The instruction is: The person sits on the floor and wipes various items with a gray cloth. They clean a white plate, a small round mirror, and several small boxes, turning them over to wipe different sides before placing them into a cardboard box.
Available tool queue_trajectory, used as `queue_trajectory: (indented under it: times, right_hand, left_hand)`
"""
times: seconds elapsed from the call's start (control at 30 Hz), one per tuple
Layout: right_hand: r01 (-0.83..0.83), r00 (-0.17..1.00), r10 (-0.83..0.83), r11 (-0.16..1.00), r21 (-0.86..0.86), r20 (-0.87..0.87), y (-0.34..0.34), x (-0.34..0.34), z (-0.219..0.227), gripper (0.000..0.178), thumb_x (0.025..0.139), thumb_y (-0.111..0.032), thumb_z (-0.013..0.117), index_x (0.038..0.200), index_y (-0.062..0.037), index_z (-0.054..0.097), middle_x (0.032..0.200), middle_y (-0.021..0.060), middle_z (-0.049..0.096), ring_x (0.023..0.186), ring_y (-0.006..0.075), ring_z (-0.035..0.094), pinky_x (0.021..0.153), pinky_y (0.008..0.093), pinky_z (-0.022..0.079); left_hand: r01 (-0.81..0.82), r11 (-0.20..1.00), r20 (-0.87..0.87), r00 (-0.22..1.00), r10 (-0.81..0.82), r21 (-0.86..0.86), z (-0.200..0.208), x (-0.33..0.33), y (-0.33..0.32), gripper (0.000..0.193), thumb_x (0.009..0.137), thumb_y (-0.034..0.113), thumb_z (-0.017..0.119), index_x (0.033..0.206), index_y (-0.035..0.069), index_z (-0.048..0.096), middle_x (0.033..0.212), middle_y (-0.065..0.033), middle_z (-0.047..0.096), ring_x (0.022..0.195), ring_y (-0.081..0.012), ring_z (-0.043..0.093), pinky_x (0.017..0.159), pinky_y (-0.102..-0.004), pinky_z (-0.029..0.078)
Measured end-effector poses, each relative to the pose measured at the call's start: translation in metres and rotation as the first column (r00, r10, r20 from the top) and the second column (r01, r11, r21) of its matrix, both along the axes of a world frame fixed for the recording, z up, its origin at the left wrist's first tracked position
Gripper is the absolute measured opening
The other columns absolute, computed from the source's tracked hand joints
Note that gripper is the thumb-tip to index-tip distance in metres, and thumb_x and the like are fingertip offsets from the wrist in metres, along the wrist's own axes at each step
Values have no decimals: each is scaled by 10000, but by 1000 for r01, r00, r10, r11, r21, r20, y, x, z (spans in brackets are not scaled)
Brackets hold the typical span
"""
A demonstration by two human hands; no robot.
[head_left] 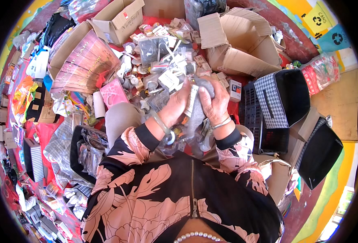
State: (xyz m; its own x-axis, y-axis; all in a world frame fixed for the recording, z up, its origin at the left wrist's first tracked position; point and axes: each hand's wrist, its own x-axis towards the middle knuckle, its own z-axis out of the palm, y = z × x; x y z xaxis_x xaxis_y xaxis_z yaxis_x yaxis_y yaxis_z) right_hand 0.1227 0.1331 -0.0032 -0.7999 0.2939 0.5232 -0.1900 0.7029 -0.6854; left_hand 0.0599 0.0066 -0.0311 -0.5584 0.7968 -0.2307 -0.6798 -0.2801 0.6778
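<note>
Both my hands are raised over a heap of mixed small goods, closed around a soft grey fabric item [196,120] that I cannot identify more closely. A white printed label [192,99] lies on it, between my thumbs. My left hand [178,101] holds the item's left side along the label. On the other side my right hand [216,101] wraps the fabric, thumb pointing up; a grey part shows above that thumb. The lower end of the item hangs down between my wrists. Just beyond my hands are small boxes, clear plastic packs and a white paper packet [169,80].
A large open carton [244,44] stands at the far right, a pink printed box [83,67] at the left. Black-lined houndstooth bins [282,97] and a dark crate [248,103] sit at my right. Another black bin [79,150] with plastic packs is by my left knee.
</note>
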Motion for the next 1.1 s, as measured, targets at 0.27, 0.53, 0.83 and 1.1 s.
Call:
queue_trajectory:
  times: [0.27, 0.53, 0.83, 1.1]
  right_hand:
    - [-290, 925, 257, 6, -957, -279, 50, 1, 6, 492, 921, -470, 472, 1119, -23, 525, 911, 100, 622, 803, 217, 607, 740, 317, 509]
    - [-98, 968, 227, 731, -675, 105, 12, 5, 8, 542, 856, -302, 633, 1287, -15, 474, 1080, 96, 601, 1002, 155, 538, 842, 302, 452]
    - [99, 934, 271, 425, -900, 231, 27, -7, -3, 443, 862, -350, 636, 1099, 21, 588, 894, 67, 642, 810, 137, 594, 724, 267, 475]
    - [122, 992, 17, -26, -992, 122, 65, -6, -25, 355, 905, -379, 544, 1000, -39, 584, 851, 91, 637, 728, 207, 633, 648, 325, 537]
  left_hand:
    - [26, 971, -523, 846, 105, 236, -9, -5, 1, 769, 803, 506, 635, 1320, 1, 371, 1159, -101, 537, 1077, -173, 518, 921, -296, 417]
    - [-380, 916, -992, 60, -113, -128, -11, -17, -3, 785, 642, 458, 759, 1203, 16, 433, 1055, -227, 563, 972, -418, 557, 819, -417, 465]
    - [-76, 996, -898, 441, 2, -35, 4, -8, -8, 729, 636, 303, 822, 1196, 8, 463, 1077, -138, 584, 984, -301, 587, 849, -356, 464]
    - [-201, 864, 164, 977, 140, 461, -9, -28, -11, 741, 775, 507, 633, 1282, 6, 430, 1228, -138, 540, 1107, -280, 550, 964, -492, 432]
